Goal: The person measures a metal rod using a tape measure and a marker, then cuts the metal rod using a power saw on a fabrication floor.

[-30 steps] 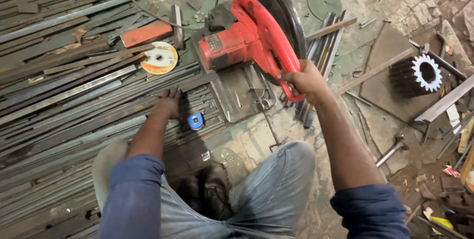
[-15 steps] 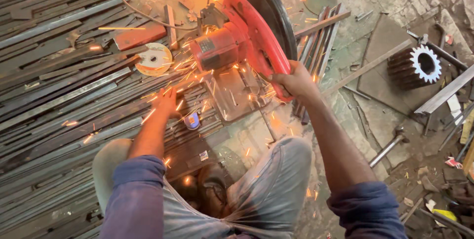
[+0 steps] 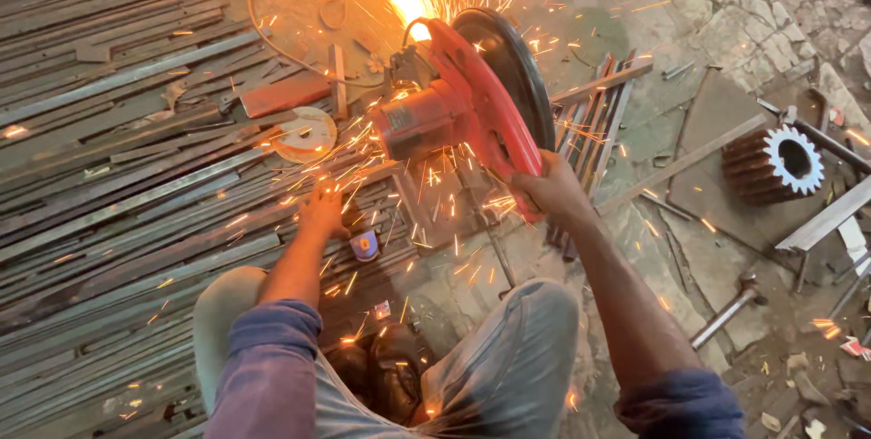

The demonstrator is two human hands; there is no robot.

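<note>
A red chop saw [image 3: 458, 108] with a black blade guard stands on the floor in front of me and throws a bright fan of sparks up and back. My right hand [image 3: 544, 190] is closed around the saw's red handle, pressing it down. My left hand [image 3: 324, 212] rests flat on a long metal strip [image 3: 227, 221] that runs from the left under the blade. A small blue tape measure [image 3: 365, 245] lies just right of my left hand. My knees and dark shoes [image 3: 381, 375] are at the bottom of the view.
Many long steel strips and bars [image 3: 109, 158] cover the floor on the left. A worn cutting disc [image 3: 304, 135] lies beside the saw. A toothed gear [image 3: 773, 162], loose rods [image 3: 726, 312] and flat plates lie on the right. A cable [image 3: 263, 31] loops behind the saw.
The saw has been pulled down into the strip. Sparks went from none, to a few, to a large bright spray. The view has shifted slightly; both hands kept their hold.
</note>
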